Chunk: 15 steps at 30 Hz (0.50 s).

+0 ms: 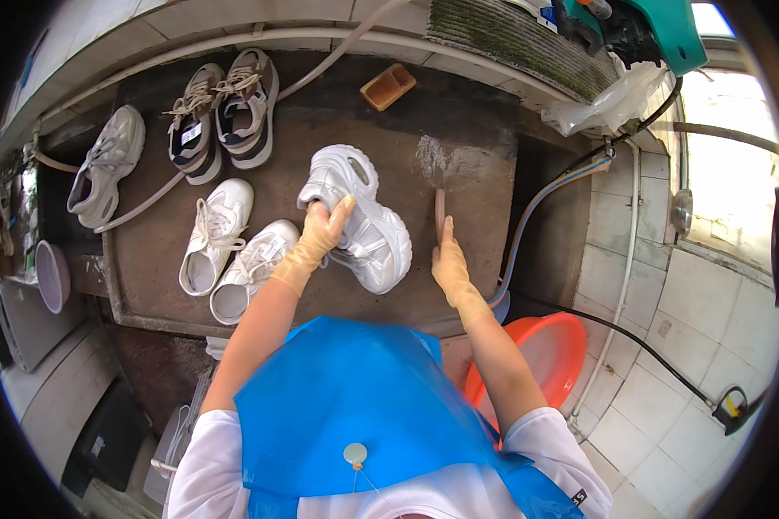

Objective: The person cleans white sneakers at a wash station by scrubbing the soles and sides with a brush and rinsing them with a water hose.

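My left hand (pixel 318 235), in a yellow rubber glove, grips a chunky white sneaker (pixel 359 216) by its side, holding it tilted on the dark wet stone slab (pixel 459 147). My right hand (pixel 449 264), also gloved, is closed around the wooden handle of a scrub brush (pixel 439 208) whose bristle head rests on the slab in a patch of foam, just right of the sneaker. A pair of white lace-up sneakers (pixel 225 251) lies to the left of my left hand.
A grey sneaker (pixel 106 164) and a beige-and-dark pair (pixel 225 112) sit at the slab's far left. An orange soap dish (pixel 388 86) is at the back. An orange basin (pixel 550 350) stands by my right elbow. Hoses run along the tiled wall. A blue apron covers my front.
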{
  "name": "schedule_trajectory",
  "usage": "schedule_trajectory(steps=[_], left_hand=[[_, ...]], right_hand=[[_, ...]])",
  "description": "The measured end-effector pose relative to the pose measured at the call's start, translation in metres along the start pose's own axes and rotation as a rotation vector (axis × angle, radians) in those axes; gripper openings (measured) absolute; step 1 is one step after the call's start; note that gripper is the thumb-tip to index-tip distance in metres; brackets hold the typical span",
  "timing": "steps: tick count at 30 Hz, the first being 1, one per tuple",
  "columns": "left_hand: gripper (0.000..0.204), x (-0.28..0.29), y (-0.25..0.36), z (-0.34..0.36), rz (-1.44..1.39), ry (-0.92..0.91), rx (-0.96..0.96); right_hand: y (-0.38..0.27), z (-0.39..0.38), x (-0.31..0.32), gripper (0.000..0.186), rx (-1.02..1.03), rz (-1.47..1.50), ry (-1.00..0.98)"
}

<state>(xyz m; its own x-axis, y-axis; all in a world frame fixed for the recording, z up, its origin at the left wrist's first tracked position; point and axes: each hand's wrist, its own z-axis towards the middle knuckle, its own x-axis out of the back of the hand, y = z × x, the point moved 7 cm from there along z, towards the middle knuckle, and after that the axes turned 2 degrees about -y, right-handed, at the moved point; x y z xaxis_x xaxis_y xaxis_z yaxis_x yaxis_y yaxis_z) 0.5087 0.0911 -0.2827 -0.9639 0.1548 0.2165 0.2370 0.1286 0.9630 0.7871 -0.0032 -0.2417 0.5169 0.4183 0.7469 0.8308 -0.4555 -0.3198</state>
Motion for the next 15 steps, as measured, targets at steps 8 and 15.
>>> schedule_trajectory(steps=[8, 15], left_hand=[[0.03, 0.003, 0.032, -0.004, 0.361, 0.052, -0.319], [0.043, 0.012, 0.044, 0.001, 0.078, 0.054, -0.035]], right_hand=[[-0.022, -0.133, 0.065, 0.058, 0.169, 0.077, -0.22], [-0.068, -0.125, 0.076, 0.054, 0.247, 0.003, -0.22]])
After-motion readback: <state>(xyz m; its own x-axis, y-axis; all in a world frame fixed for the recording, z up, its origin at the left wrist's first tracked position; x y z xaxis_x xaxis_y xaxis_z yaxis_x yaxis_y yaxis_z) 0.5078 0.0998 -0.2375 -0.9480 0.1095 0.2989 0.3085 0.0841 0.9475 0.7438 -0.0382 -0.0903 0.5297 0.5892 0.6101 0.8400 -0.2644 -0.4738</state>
